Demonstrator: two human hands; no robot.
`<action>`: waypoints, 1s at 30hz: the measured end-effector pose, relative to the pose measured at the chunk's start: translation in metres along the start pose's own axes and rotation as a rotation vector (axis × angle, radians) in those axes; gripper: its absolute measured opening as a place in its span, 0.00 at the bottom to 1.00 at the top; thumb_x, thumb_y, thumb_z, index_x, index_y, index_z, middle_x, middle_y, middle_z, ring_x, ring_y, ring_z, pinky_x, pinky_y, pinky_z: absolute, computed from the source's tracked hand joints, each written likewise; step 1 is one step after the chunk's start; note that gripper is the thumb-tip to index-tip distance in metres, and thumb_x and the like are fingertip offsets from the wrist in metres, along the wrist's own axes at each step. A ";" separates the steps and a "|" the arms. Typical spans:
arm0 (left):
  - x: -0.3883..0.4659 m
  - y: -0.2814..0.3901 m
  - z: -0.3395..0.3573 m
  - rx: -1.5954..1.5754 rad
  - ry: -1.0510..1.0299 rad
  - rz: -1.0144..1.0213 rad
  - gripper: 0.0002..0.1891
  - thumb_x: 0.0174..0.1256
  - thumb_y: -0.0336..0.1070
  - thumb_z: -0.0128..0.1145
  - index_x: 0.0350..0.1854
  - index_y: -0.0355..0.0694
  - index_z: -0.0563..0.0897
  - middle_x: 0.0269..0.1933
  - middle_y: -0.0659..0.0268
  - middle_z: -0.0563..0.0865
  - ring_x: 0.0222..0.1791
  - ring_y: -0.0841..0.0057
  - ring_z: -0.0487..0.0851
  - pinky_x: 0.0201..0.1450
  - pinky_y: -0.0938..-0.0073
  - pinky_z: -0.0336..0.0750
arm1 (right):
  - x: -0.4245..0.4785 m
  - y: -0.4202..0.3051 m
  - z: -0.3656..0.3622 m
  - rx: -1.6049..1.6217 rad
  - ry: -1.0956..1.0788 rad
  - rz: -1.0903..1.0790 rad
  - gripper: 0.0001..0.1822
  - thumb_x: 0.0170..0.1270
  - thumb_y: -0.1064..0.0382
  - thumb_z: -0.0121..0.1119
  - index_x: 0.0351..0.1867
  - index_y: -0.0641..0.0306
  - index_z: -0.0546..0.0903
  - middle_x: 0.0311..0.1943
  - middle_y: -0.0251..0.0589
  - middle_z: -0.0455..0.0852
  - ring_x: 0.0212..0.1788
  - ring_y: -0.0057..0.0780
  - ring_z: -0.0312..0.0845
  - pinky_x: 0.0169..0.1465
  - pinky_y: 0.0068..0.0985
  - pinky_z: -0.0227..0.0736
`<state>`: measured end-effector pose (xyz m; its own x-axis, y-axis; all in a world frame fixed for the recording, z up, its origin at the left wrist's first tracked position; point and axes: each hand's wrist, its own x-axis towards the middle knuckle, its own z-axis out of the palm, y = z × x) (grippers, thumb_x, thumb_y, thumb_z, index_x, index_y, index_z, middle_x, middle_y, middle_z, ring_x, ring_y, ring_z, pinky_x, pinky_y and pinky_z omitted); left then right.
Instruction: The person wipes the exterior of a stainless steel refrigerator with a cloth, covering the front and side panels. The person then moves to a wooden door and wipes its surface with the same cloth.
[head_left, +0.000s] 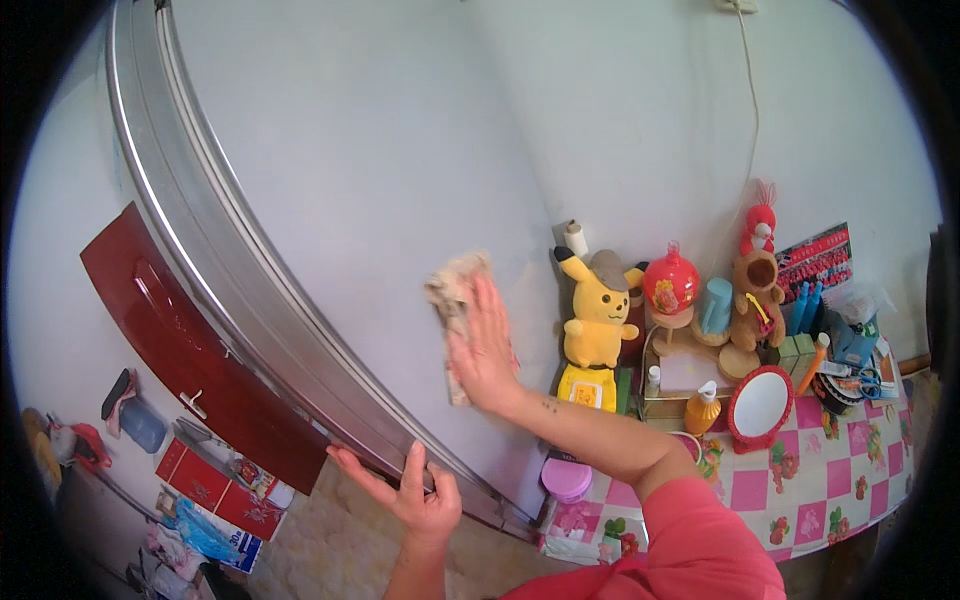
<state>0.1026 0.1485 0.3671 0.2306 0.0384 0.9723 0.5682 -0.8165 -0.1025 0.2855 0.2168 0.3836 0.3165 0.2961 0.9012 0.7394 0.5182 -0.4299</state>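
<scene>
My right hand (484, 352) presses a crumpled beige cloth (461, 281) flat against the white wall (360, 172), fingers pointing up. Part of the cloth is hidden under the palm. Lower down, my left hand (427, 499) is raised beside the metal door frame (247, 289), fingers spread and nothing held. Its fingertips are at the frame's lower edge; whether they touch it I cannot tell. Just right of the cloth, a yellow plush toy (598, 319) in a grey cap sits against the wall, above a yellow pack of wipes (587, 390).
A table with a checkered floral tablecloth (817, 480) carries a red-framed mirror (760, 409), a pump bottle (702, 411), a red round vase (671, 285), a blue pitcher (716, 306) and a brown plush toy (757, 300). A pink tub (566, 480) stands near its corner. Leftward is a dark-red door (202, 352).
</scene>
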 end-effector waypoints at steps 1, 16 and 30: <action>-0.001 -0.001 -0.001 0.002 -0.009 -0.006 0.27 0.50 0.21 0.48 0.56 0.46 0.75 0.72 0.35 0.44 0.72 0.36 0.43 0.67 0.39 0.50 | 0.021 -0.014 0.000 0.030 -0.006 -0.102 0.34 0.66 0.54 0.46 0.71 0.64 0.55 0.72 0.55 0.49 0.74 0.53 0.40 0.73 0.45 0.35; -0.013 0.002 -0.001 -0.146 -0.002 -0.132 0.26 0.46 0.21 0.50 0.51 0.49 0.78 0.71 0.37 0.45 0.70 0.29 0.39 0.66 0.34 0.44 | 0.309 0.049 -0.007 0.229 0.201 -0.155 0.34 0.68 0.44 0.41 0.68 0.67 0.62 0.70 0.53 0.58 0.72 0.47 0.50 0.73 0.37 0.45; -0.008 -0.001 0.000 -0.103 0.036 -0.066 0.25 0.46 0.22 0.53 0.51 0.45 0.80 0.73 0.44 0.48 0.71 0.33 0.43 0.67 0.35 0.44 | -0.077 0.028 0.000 0.052 -0.080 -0.115 0.34 0.62 0.54 0.49 0.70 0.60 0.59 0.71 0.54 0.55 0.72 0.60 0.44 0.70 0.52 0.41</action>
<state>0.1007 0.1492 0.3596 0.1655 0.0747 0.9834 0.4970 -0.8676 -0.0177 0.2817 0.2090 0.3018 0.1809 0.2944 0.9384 0.7355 0.5929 -0.3278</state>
